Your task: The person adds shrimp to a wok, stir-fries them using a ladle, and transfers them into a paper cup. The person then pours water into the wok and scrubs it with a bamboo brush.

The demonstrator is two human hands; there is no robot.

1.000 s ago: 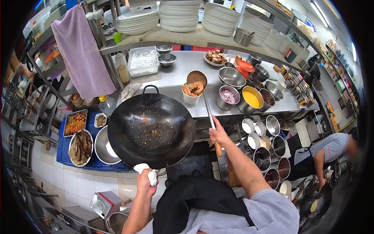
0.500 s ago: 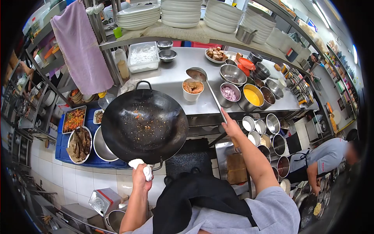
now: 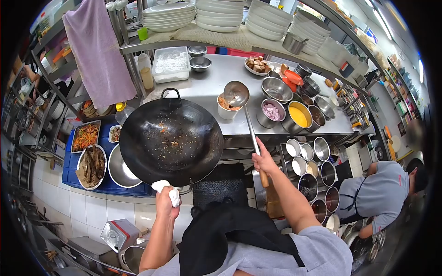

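My left hand (image 3: 166, 202) is closed round a white cloth (image 3: 171, 191) at the near handle of a large black wok (image 3: 172, 138). Food bits and an oily sheen mark the wok's inside. My right hand (image 3: 263, 161) grips the wooden-handled metal ladle (image 3: 237, 93), whose bowl is over the right side of a white tub (image 3: 227, 112). Orange-brown food (image 3: 223, 102) shows in the tub, partly hidden by the ladle's bowl.
Metal pots with sliced onion (image 3: 271, 112) and yellow liquid (image 3: 299, 115) stand right of the tub. Stacked plates (image 3: 220, 14) line the shelf above. Food trays (image 3: 86, 136) rest on a blue surface at left. A co-worker (image 3: 373, 191) bends at the right.
The ladle's bowl lifted off the food, moved left of the tub's rim, then came back over it. The wok has shifted slightly left and nearer. The co-worker has turned and bent down.
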